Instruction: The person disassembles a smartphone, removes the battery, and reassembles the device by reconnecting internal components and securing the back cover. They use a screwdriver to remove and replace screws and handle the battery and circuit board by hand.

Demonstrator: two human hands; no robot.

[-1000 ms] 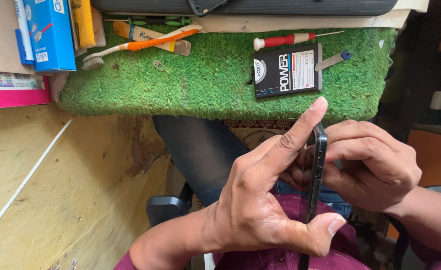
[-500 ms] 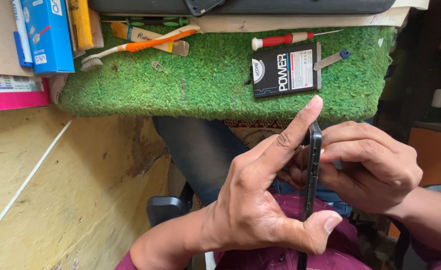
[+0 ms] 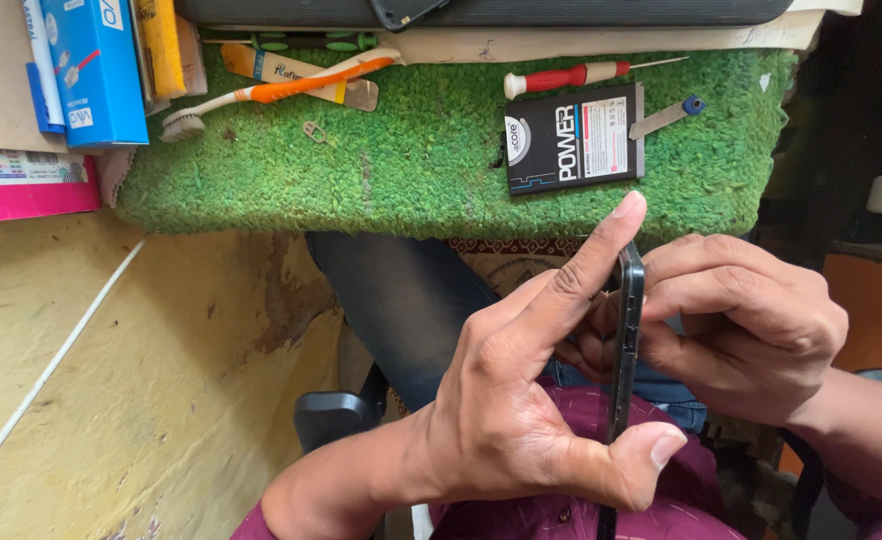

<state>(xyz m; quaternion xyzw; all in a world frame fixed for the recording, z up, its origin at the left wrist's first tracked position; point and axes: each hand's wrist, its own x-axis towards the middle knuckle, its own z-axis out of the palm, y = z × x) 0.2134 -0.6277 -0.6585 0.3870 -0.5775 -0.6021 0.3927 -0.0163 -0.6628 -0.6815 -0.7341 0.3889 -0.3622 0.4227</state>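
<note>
Still held on edge between both hands, the phone [image 3: 626, 350] stands upright above the person's lap, just below the front edge of the green mat [image 3: 411, 170]. The left hand [image 3: 521, 400] grasps it, forefinger stretched up along its side to the top corner and thumb pressed at the lower end. The right hand [image 3: 731, 320] wraps around it from the other side, fingers curled over the upper half. Against the frames half a second and a second ago, very little differs: the grip of both hands is the same, and the phone has stayed in the same place and tilt, with only a slight drift of the view. On the mat the black battery [image 3: 573, 138] lies flat, a red-handled screwdriver [image 3: 561, 78] just beyond it, and a toothbrush [image 3: 261, 95] well apart to the left, near a blue box [image 3: 91, 70].
</note>
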